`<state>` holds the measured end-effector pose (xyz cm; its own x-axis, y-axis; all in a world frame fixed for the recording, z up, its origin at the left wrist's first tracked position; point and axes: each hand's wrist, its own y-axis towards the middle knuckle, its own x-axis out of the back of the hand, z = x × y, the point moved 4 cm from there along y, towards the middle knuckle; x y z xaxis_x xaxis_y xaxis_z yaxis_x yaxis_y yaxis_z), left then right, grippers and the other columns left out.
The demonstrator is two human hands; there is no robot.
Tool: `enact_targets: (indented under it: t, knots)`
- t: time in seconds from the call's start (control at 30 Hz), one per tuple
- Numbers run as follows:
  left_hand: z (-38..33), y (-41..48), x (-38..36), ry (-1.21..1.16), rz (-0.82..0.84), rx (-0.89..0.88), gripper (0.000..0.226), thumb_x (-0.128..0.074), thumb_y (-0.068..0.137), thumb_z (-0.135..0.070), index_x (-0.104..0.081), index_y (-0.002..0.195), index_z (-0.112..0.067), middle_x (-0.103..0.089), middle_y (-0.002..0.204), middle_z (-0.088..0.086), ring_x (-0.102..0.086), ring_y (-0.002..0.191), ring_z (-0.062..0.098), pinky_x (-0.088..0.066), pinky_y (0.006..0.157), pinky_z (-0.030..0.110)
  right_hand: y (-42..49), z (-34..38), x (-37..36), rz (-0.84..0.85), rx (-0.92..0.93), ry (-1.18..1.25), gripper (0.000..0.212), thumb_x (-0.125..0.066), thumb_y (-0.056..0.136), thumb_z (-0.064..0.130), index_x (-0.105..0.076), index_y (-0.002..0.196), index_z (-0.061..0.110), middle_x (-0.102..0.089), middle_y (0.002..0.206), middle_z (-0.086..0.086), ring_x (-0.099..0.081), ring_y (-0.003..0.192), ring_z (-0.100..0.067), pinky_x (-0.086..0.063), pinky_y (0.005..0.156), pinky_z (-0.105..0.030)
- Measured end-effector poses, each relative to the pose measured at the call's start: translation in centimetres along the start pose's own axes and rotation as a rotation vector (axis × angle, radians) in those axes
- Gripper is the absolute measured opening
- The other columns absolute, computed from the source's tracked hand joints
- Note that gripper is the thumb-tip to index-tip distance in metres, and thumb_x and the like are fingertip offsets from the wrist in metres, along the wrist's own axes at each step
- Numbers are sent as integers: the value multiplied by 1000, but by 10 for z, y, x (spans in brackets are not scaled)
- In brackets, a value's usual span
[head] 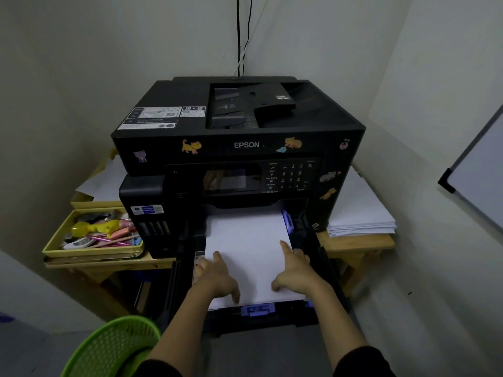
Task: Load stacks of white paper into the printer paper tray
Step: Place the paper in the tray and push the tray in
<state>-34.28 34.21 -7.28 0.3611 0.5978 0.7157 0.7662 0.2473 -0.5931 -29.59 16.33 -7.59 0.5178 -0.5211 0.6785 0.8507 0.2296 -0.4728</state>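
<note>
Two hands lay palm-down on the stack of white paper (246, 240), which sat in the pulled-out paper tray (322, 270) at the foot of the black printer (239, 148). The left hand (217, 278) had its forefinger stretched along the top sheet and its thumb spread toward the near edge, with the outer fingers drooping over the stack's left side. The right hand (295, 273) mirrored it, its outer fingers bent over the right side. Neither hand pinched anything; both pressed loosely spread on the paper. A blue front guide (258, 310) stood just nearside of the thumbs, against the stack's near edge. A blue side guide (288, 220) stood beyond the right forefinger. Well outside the right fingers, a spare paper pile (359, 213) rested on the wooden table (353, 244).
</note>
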Motion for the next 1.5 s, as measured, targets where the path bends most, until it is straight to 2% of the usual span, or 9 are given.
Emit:
enact_targets:
  t: [0.23, 0.6, 0.7, 0.83, 1.0, 1.1, 1.17, 1.23, 1.5]
  knots:
    - [2, -3, 6, -192, -34, -57, 116, -76, 73, -14, 8, 152, -18, 8, 156, 21, 5, 145, 40, -24, 114, 49, 1, 5, -4, -50, 11, 98, 101, -71, 76, 17, -7, 152, 26, -11, 157, -10, -6, 144, -34, -30, 111, -47]
    - [5, -17, -10, -196, -3, -169, 103, -65, 82, -26, 10, 152, -21, 30, 156, 11, 25, 145, 31, -6, 119, 48, -14, 1, -10, -21, 53, 122, 91, -66, 80, 17, -12, 152, 27, 19, 160, -1, 7, 149, -27, -24, 118, -42]
    - [2, -22, -16, -208, 100, -273, 104, -65, 76, -33, 5, 153, -26, 27, 157, 1, 25, 146, 21, -3, 119, 47, -24, 0, -12, 116, 125, 35, 97, -65, 77, 13, -7, 153, 32, 21, 160, 6, 19, 147, -24, -10, 120, -50]
    - [-2, -33, -29, 82, 197, -359, 126, -76, 68, -47, 16, 151, -21, 32, 155, 0, 30, 143, 19, 2, 120, 43, -40, 1, -24, 262, 251, -296, 118, -76, 72, 29, 10, 152, 23, 32, 155, 3, 34, 141, -22, 5, 120, -47]
    - [-3, -41, -55, 475, 125, -398, 138, -79, 65, -47, 26, 147, -10, 37, 152, 9, 35, 140, 27, 12, 119, 41, -47, -5, -49, 196, 269, -599, 144, -85, 58, 46, 24, 148, 16, 37, 152, -3, 38, 138, -28, 12, 118, -54]
    - [0, -39, -68, 569, -57, -378, 120, -72, 78, -30, 23, 147, -4, 28, 155, 14, 25, 145, 30, 7, 122, 41, -47, -8, -56, 39, 278, -668, 124, -78, 74, 28, 20, 149, 10, 29, 156, -8, 28, 143, -30, 6, 120, -51]
    - [0, -40, -71, 571, -141, -379, 95, -55, 89, -8, 19, 148, -3, 23, 157, 16, 20, 147, 28, 5, 121, 38, -50, -6, -57, -41, 311, -672, 98, -59, 86, 4, 16, 149, 7, 23, 158, -12, 22, 146, -27, 4, 122, -46]
    - [-2, -41, -72, 563, -159, -393, 83, -44, 92, 1, 17, 148, -2, 21, 157, 17, 17, 147, 28, 5, 121, 36, -51, -4, -58, -61, 338, -655, 89, -48, 87, -8, 14, 149, 5, 20, 158, -14, 18, 147, -26, 3, 123, -41]
    - [-3, -28, -59, 561, -160, -407, 79, -42, 92, 1, 14, 149, -4, 19, 158, 16, 15, 148, 27, 5, 121, 33, -36, 4, -60, -76, 375, -676, 79, -41, 89, -11, 9, 150, 0, 14, 159, -18, 11, 149, -27, 0, 123, -36]
